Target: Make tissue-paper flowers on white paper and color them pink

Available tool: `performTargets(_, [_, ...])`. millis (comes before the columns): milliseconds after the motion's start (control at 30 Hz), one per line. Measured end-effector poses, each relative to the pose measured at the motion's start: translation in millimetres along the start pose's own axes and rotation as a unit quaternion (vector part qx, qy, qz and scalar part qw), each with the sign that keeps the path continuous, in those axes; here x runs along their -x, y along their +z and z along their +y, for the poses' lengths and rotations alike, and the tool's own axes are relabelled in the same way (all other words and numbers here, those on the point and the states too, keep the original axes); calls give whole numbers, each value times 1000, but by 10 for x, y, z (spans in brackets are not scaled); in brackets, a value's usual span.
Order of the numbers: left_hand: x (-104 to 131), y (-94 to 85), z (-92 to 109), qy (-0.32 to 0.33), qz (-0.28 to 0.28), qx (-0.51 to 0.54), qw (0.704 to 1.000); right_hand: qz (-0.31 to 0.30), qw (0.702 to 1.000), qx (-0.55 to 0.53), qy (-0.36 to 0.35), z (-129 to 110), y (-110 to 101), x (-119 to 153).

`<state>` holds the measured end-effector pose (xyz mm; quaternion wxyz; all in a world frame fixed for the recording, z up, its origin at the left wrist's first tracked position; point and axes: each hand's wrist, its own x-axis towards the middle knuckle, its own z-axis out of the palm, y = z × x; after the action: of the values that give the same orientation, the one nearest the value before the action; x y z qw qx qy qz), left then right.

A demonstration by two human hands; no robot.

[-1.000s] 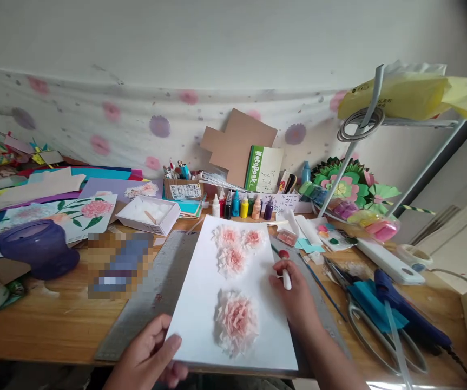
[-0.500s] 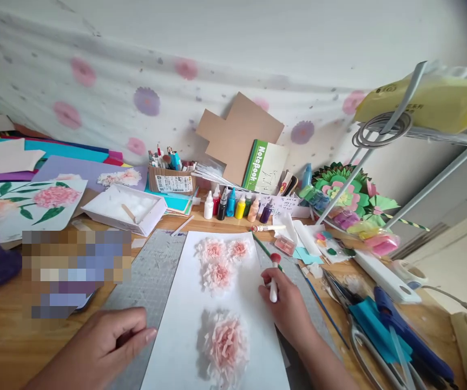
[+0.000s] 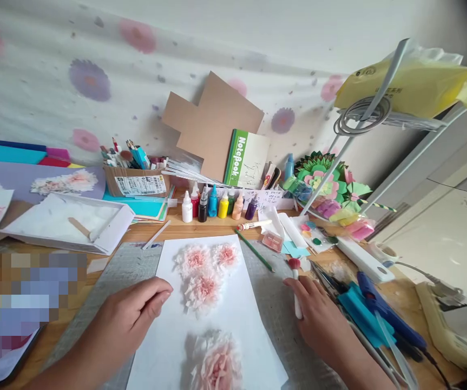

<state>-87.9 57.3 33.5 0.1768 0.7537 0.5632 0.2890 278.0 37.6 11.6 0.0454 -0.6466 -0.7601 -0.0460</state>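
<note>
A sheet of white paper lies on the grey cutting mat. On it sit three small pink-and-white ruffled flowers grouped at the top and a larger one lower down, cut off by the view's bottom edge. My left hand hovers over the paper's left edge, fingers curled and closed, nothing visible in them. Right of the paper, low over the mat, my right hand has its fingers on a makeup brush with red bristles and a white handle.
Paint bottles line the back, beside a pencil box. A white tray of white material stands left. A green pencil lies on the mat. Scissors and a blue glue gun lie right, near a metal frame.
My right hand has moved the brush off the paper to the right, down toward the mat. My left hand has come over the paper's edge. The view has turned right.
</note>
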Motion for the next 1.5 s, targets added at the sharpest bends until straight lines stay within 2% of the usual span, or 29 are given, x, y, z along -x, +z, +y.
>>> performTargets(167, [48,5,-34,73,81,18,994,-27,998,43,22,120,27,15])
performTargets(267, [28,-40,1,102,102,19,989,-34,997,65,37,208,-8,-3])
performTargets(333, [31,-57,16,109,101,13,989,-34,996,62,46,179,-83,-52])
performTargets(400, [49,-61,20,113,97,6,989,-33,998,43,42,51,-204,-146])
performTargets(500, [77,-55,10,104,86,6,991,-42,999,-17,11,-275,-410,-377])
performTargets(600, [83,-45,-9,75,73,19,994,-62,996,-60,-13,-570,-498,-664])
performTargets(667, [78,-39,-24,51,67,25,996,-57,996,-63,-2,-657,-438,-832])
performTargets(733, [72,-33,-48,38,70,25,997,-49,997,-65,15,-647,-302,-951])
performTargets(900, [61,19,-175,79,84,6,993,-50,996,-61,42,-483,55,-1044])
performTargets(1067, [56,98,-248,108,75,-27,991,-71,995,-64,29,-456,176,-1018])
performTargets(1233, [48,71,-204,76,78,-35,994,-80,995,-54,21,-402,303,-1093])
performTargets(1300, [47,36,-181,64,80,-30,994,-87,994,-57,29,-418,281,-1099])
performTargets(1400, [68,-5,-174,59,80,-12,995,-98,992,-71,37,-542,116,-997])
performTargets(1500, [51,8,-299,24,73,-3,997,-66,994,-82,34,-737,-105,-938])
